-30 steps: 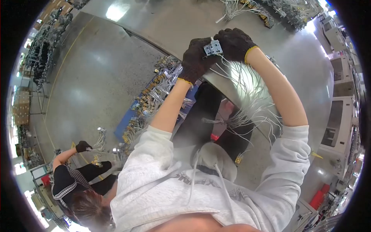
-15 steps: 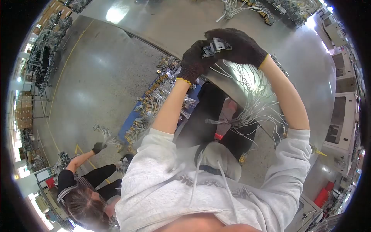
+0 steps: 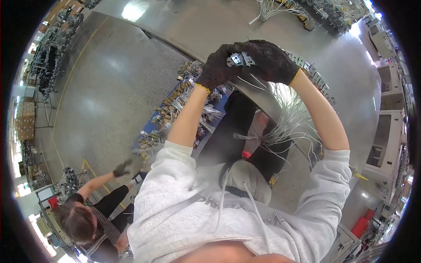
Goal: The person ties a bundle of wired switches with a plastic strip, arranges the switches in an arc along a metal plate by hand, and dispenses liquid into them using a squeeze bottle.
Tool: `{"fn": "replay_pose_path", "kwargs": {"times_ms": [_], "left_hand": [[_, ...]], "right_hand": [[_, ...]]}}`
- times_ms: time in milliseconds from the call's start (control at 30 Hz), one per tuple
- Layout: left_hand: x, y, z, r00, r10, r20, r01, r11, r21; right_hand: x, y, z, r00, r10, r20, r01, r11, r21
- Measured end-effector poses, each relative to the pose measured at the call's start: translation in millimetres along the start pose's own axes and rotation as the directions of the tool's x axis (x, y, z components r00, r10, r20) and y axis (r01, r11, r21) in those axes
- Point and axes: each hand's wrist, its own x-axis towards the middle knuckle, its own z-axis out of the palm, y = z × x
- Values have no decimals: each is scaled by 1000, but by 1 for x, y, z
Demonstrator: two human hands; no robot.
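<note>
Both my hands wear dark knitted gloves with yellow cuffs and meet over the metal table. Between them are small silvery metal connector parts. My left hand has its fingers wrapped round the left side of the parts. From the other side my right hand closes on the same parts, its fingers curled over them. White wires hang below my right hand in a loose bundle over the table edge and my lap.
A blue tray heaped with wired connectors lies left of my legs. A row of metal parts lies beyond my right forearm. More wired parts are at the top right. A co-worker sits at the lower left, one gloved hand extended.
The metal parts have turned and sit lower between my hands. More of the row behind my right forearm shows. The co-worker's hand has moved and no longer holds the wired bundle.
</note>
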Motion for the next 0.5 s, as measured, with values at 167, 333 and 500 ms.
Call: {"fn": "replay_pose_path", "kwargs": {"times_ms": [167,333,500], "left_hand": [[-2,12,-3,998,-63,25,63,998,4],[-5,-1,-1,995,64,-72,-68,996,-63],[-10,3,-2,994,92,-63,-95,994,-47]], "right_hand": [[-2,8,2,1000,-12,-1,12,1000,-7],[-5,21,6,996,-49,-77,44,997,-64],[-2,19,-4,972,171,158,-146,976,-160]]}}
